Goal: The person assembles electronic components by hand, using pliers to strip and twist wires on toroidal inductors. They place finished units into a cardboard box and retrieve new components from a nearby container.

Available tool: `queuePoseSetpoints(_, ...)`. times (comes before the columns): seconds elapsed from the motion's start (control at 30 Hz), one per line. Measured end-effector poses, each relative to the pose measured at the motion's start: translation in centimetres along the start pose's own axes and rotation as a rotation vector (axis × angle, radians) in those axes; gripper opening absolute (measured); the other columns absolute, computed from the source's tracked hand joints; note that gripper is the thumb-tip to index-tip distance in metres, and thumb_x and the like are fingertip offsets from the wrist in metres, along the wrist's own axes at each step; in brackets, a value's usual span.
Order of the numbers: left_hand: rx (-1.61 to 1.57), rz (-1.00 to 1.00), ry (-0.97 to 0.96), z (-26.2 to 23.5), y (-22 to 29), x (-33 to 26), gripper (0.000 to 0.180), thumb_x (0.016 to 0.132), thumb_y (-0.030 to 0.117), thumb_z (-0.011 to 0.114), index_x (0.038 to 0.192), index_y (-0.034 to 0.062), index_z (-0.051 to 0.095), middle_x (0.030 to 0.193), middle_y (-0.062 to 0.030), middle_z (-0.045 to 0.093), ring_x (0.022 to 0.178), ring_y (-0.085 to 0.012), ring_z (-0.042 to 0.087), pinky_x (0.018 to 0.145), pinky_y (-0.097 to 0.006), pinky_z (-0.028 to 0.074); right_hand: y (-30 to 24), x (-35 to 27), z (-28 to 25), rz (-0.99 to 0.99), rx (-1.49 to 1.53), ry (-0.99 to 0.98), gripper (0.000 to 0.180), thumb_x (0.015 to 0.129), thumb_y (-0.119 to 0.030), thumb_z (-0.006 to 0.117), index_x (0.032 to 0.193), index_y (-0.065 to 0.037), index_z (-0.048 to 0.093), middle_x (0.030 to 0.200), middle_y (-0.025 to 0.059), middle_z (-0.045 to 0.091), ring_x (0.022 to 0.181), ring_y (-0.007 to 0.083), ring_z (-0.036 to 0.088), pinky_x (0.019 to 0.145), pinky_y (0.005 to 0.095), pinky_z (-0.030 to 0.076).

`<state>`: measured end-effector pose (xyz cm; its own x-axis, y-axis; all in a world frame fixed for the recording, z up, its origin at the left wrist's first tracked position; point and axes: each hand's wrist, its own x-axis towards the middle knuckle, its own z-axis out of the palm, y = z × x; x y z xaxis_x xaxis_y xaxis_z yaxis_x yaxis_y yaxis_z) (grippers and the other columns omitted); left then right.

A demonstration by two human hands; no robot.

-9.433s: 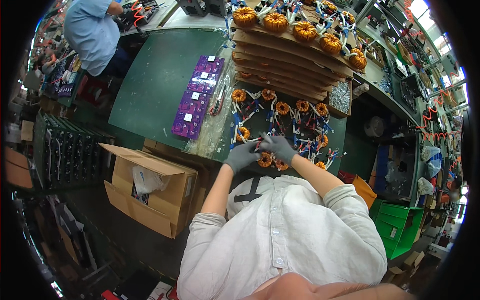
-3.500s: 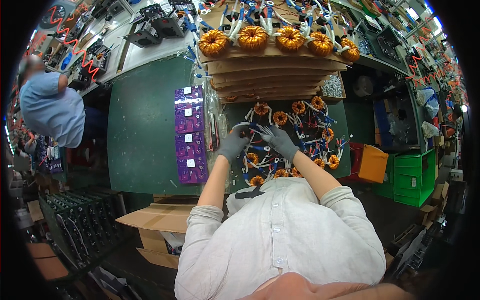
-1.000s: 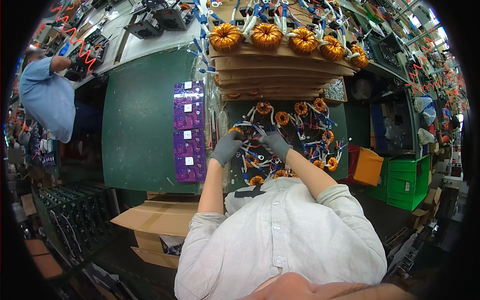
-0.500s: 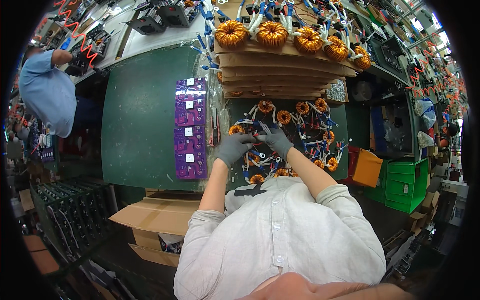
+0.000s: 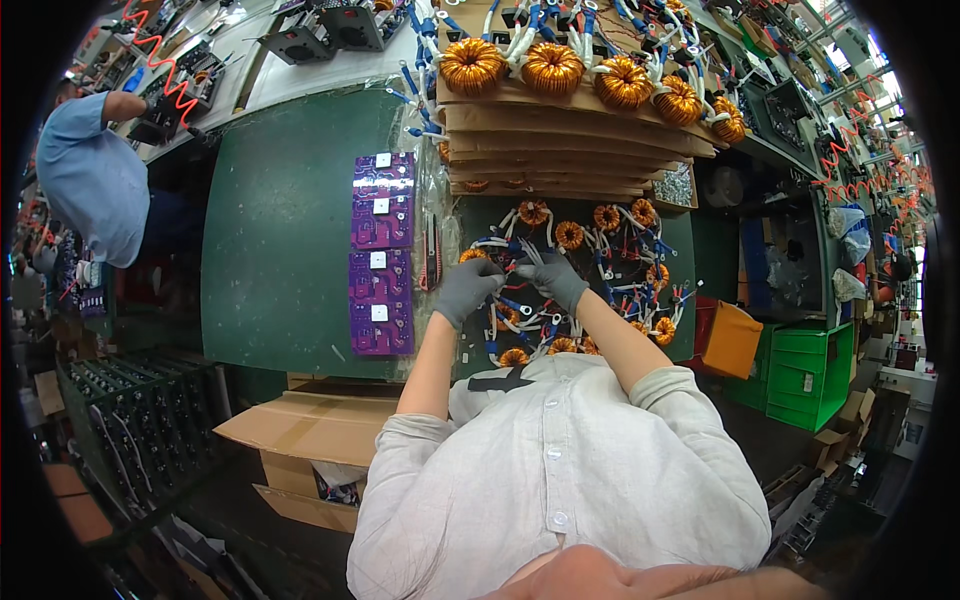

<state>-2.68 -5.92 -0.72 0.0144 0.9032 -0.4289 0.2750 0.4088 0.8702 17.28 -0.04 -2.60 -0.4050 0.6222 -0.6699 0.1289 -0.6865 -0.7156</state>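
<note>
Both hands wear grey gloves and meet over a cluster of copper coils (image 5: 600,275) with white and blue leads, spread on the dark part of the green desk (image 5: 280,240) right in front of the person. The left hand (image 5: 467,288) and the right hand (image 5: 553,277) have their fingertips pinched together on a white wire (image 5: 510,262) between them; the wire is too thin to tell how each hand holds it. The coils lie crowded, touching one another, from the near edge of the desk up to a stack of cardboard sheets (image 5: 560,150) behind them, so there is little free surface around the hands.

On top of the stack sit 5 larger copper coils (image 5: 550,68) in a row. Just left of the left hand lie 4 purple circuit boards (image 5: 381,255) in a column, with a clear plastic bag (image 5: 432,215) between them and the coils. Left of the boards the green desk is bare out to its edge. Below the near edge stands an open cardboard box (image 5: 310,450). At the far left a person in a blue shirt (image 5: 90,180) works at another bench.
</note>
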Motion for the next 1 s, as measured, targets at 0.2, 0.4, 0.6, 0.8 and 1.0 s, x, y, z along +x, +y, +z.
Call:
queuePoseSetpoints(0.2,0.199,0.030,0.074,1.0,1.2,0.1,0.027,0.076,0.023,0.067,0.096,0.0047,0.066,0.085,-0.0125,0.068,0.080,-0.0235,0.066,0.072,-0.032,0.051,1.6,1.5,-0.2,-0.154,-0.080,0.028,0.026,0.076,-0.015,0.074,0.097,-0.001,0.066,0.078,0.0046,0.064,0.063,0.0102,0.056,0.055,0.0230,0.043)
queuePoseSetpoints(0.4,0.571,0.433,0.283,3.1,-1.0,1.0,0.036,0.072,0.025,0.068,0.105,0.0117,0.063,0.092,-0.0120,0.064,0.082,-0.0314,0.063,0.071,-0.041,0.050,0.1,-1.4,2.9,-0.311,-0.022,0.100,0.022,0.075,-0.010,0.072,0.094,0.001,0.067,0.084,0.0042,0.065,0.074,0.0113,0.059,0.070,0.0247,0.048)
queuePoseSetpoints(0.6,0.692,0.448,0.149,2.9,-0.8,0.7,0.042,0.070,0.030,0.069,0.108,0.0141,0.063,0.095,-0.0108,0.063,0.091,-0.0323,0.060,0.077,-0.044,0.047,-0.3,-3.2,2.7,-0.235,-0.203,-0.027,0.021,0.077,-0.016,0.070,0.091,-0.001,0.068,0.079,0.0013,0.064,0.071,0.0075,0.056,0.067,0.0225,0.046)
queuePoseSetpoints(0.8,0.607,0.545,0.265,1.6,2.8,1.5,0.042,0.081,0.041,0.057,0.110,0.0119,0.064,0.111,-0.0133,0.061,0.105,-0.0337,0.054,0.092,-0.044,0.041,-1.2,-4.7,-0.7,-0.284,-0.360,0.202,0.040,0.086,-0.034,0.061,0.102,0.003,0.060,0.085,0.0077,0.064,0.076,0.0135,0.058,0.069,0.0280,0.046)
queuePoseSetpoints(1.0,0.810,0.211,0.086,2.8,3.2,4.7,0.038,0.089,0.038,0.045,0.101,0.0096,0.067,0.101,-0.0158,0.065,0.101,-0.0359,0.057,0.092,-0.043,0.041,1.8,-5.1,-4.8,-0.472,-0.389,0.350,0.027,0.093,-0.031,0.052,0.100,-0.005,0.054,0.067,-0.0010,0.047,0.056,0.0066,0.040,0.050,0.0233,0.035)
